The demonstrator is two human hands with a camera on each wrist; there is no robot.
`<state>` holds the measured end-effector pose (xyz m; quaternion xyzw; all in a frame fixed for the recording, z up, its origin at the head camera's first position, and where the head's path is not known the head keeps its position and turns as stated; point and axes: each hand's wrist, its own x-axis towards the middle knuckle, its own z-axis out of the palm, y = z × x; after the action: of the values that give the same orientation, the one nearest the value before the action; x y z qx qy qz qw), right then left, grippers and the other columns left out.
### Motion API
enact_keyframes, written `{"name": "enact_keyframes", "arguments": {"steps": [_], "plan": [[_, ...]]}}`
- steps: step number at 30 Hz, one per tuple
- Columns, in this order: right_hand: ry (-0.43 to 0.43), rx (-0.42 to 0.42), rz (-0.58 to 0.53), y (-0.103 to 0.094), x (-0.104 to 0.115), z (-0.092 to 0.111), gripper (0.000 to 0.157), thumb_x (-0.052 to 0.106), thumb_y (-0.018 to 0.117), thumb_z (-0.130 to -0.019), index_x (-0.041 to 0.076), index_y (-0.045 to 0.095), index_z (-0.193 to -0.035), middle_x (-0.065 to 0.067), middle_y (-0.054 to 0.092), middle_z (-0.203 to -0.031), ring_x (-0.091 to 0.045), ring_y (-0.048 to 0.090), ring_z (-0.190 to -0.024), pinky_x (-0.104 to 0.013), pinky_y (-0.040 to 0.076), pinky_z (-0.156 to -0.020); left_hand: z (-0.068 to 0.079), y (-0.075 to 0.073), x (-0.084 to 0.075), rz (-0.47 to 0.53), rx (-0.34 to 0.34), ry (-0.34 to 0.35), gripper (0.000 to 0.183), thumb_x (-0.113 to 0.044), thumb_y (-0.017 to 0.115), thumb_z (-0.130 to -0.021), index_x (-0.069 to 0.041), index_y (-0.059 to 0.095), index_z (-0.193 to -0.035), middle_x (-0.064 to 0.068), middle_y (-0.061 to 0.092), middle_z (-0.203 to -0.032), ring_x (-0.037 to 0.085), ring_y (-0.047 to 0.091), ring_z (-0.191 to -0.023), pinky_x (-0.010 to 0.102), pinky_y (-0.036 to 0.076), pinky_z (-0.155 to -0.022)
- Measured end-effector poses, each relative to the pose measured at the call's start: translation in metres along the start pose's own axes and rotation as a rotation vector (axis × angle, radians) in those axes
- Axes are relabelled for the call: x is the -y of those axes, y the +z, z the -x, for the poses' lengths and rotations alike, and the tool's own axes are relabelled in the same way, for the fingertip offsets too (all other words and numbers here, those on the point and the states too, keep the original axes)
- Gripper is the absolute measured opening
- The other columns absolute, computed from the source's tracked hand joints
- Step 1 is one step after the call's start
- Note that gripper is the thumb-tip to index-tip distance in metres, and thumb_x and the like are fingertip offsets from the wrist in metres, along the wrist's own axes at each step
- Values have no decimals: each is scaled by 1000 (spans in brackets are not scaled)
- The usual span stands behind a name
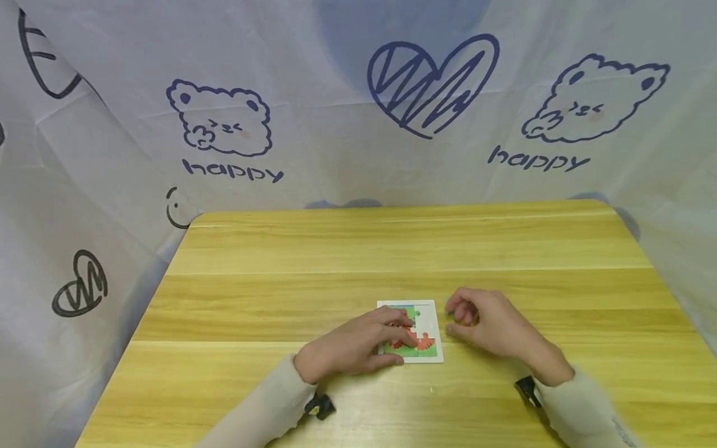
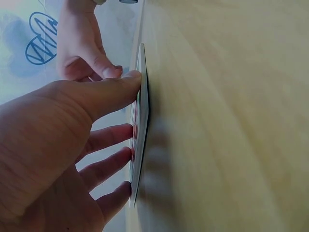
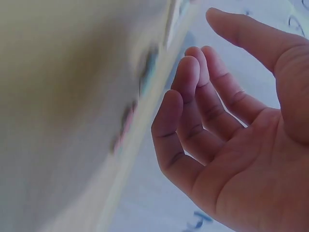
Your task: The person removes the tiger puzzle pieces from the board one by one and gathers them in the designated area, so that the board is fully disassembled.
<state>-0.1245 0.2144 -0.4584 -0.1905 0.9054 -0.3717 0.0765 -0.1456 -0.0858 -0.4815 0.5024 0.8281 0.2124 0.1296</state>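
Observation:
A small jigsaw puzzle with a white frame (image 1: 440, 354) lies flat on the table, its picture green and red with a bare white part at the upper right. My left hand (image 1: 358, 341) rests over its left side, fingertips and thumb touching the face in the left wrist view. Just right of the frame, my right hand (image 1: 493, 320) hovers with loosely bent fingers and nothing between them. Beneath it, the right wrist view shows a teal puzzle piece (image 3: 150, 66) and a pink puzzle piece (image 3: 126, 122) on the tabletop, both blurred. The right fingers partly cover these pieces in the head view.
The wood-grain table (image 1: 336, 249) extends around the puzzle to its rounded back corners. Behind it hangs a pale cloth (image 1: 336, 149) printed with bears and hearts. Each wrist wears a dark strap-on device, such as the left wrist camera (image 1: 320, 406).

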Motion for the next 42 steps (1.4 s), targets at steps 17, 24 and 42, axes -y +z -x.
{"name": "enact_keyframes", "arguments": {"steps": [17, 24, 42], "plan": [[-35, 131, 50, 30, 15, 1, 26, 15, 91, -89, 9, 80, -111, 8, 68, -93, -4, 58, -84, -21, 54, -75, 0, 0, 1, -10, -23, 37, 26, -29, 77, -105, -17, 77, -127, 3, 64, -146, 19, 59, -138, 31, 49, -122], [-34, 144, 39, 32, 16, 0, 25, 15, 90, -91, 11, 75, -111, 7, 64, -92, -4, 55, -84, -20, 51, -74, 1, 0, 0, -14, -24, 34, 26, -29, 77, -104, -16, 77, -127, 4, 64, -147, 20, 59, -139, 32, 49, -123], [-33, 154, 10, 33, 16, -1, 31, 9, 88, -91, 13, 65, -111, 4, 62, -95, -6, 54, -85, -22, 51, -74, 0, -1, 1, -15, -7, 24, 27, -30, 75, -106, -17, 77, -129, 3, 63, -149, 19, 57, -141, 32, 46, -126]]}}
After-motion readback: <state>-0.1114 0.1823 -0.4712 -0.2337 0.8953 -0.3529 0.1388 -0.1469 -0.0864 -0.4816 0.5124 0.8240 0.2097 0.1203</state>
